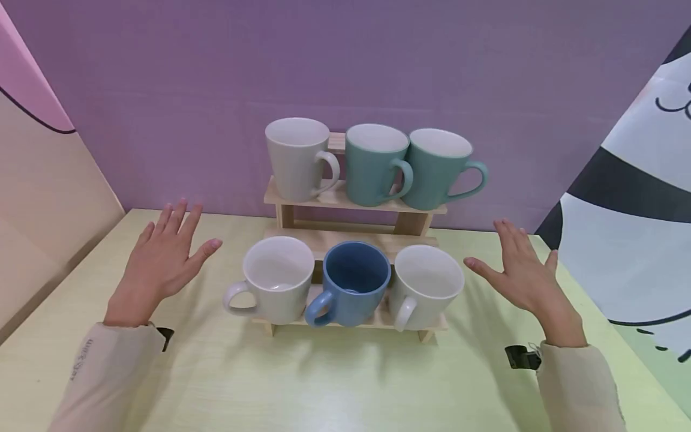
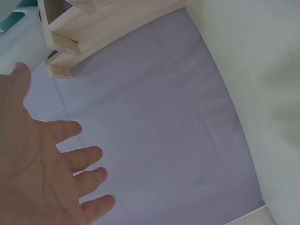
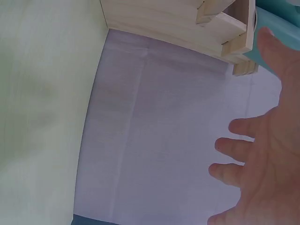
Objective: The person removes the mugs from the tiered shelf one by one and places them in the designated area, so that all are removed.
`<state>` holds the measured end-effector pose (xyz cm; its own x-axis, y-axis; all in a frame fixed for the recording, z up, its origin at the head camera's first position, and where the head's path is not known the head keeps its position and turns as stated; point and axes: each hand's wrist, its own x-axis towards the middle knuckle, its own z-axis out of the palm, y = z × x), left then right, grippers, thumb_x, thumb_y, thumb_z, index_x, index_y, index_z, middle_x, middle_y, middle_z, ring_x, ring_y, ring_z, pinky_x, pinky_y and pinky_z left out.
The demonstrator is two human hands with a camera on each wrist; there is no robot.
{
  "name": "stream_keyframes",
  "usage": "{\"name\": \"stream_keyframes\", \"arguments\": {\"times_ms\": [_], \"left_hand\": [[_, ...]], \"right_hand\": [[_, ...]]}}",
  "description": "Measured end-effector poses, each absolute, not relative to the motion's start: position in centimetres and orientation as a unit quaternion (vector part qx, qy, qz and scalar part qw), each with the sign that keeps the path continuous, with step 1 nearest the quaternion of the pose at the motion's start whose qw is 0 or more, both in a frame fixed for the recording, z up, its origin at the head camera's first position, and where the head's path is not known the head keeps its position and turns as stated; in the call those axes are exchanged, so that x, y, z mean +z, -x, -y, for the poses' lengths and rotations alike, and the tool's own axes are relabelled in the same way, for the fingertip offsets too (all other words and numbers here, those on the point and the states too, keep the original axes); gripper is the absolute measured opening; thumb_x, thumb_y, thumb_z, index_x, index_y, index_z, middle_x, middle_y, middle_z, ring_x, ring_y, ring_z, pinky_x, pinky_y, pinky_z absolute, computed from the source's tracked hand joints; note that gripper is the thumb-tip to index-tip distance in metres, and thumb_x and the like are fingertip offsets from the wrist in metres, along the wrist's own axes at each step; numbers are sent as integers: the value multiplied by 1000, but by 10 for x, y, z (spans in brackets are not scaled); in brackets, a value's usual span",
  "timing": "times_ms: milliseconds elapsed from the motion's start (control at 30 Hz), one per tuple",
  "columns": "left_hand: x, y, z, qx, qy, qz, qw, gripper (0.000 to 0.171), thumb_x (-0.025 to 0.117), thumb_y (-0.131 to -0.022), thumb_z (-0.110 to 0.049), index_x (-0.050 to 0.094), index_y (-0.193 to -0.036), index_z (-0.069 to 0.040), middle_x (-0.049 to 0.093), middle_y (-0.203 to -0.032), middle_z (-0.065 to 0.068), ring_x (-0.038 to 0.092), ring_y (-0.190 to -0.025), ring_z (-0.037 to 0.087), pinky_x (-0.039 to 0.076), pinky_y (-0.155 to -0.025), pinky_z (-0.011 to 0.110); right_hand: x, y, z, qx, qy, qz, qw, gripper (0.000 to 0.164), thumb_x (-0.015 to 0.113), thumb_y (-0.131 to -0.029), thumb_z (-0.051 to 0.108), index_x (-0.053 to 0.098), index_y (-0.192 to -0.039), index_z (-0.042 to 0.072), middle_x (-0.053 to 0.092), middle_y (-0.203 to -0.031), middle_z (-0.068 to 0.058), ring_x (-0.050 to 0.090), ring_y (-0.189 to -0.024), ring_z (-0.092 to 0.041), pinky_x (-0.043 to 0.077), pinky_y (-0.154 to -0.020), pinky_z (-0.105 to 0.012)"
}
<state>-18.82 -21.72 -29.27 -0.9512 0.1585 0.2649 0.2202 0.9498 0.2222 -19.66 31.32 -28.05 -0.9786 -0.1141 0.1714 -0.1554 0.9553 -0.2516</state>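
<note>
My left hand [image 1: 164, 258] hovers over the table left of a wooden rack, fingers straight and holding nothing. On the other side my right hand [image 1: 523, 276] is held up the same way, thumb pointing toward the rack. The tiered rack [image 1: 356, 240] bears mugs on two levels. Its upper shelf holds a white mug [image 1: 294, 162], a teal mug [image 1: 369, 171] and another teal mug [image 1: 432, 174] touching it. Lower down stand a white mug [image 1: 275, 294] with its handle to the left, a blue mug [image 1: 348, 306] and a second white mug [image 1: 421, 306]. Neither hand touches a mug.
A purple cloth backdrop [image 1: 356, 66] rises behind the pale table [image 1: 335, 384]. To the right hangs a panel with a black-and-white cartoon figure [image 1: 637, 240]; at the left is a pink and cream panel [image 1: 43, 174]. Black wrist straps [image 1: 522, 358] show at the sleeves.
</note>
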Motion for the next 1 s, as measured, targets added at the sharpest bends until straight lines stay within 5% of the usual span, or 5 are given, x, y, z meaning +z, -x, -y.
{"name": "stream_keyframes", "arguments": {"times_ms": [300,700,1000], "left_hand": [[-298,186,220,-175,128,971,101,67,26,-103,-45,13,-151,0,13,-155,29,16,-140,50,22,-109,67],[-307,188,207,-339,145,927,66,60,24,-105,-39,19,-149,1,27,-151,28,30,-135,48,29,-107,64],[-314,180,203,-504,130,854,7,57,20,-106,-36,25,-145,5,37,-142,31,42,-128,47,43,-104,54]], "right_hand": [[-263,199,-315,167,-76,978,99,99,58,-90,52,-2,-152,2,11,-154,-31,22,-134,-56,-1,-99,-84],[-234,193,-324,255,-80,956,122,102,68,-86,39,-2,-152,5,12,-155,-29,17,-138,-52,23,-104,-74],[-213,195,-325,287,-89,947,116,98,67,-87,35,-1,-153,11,12,-157,-23,14,-141,-48,21,-106,-74]]}}
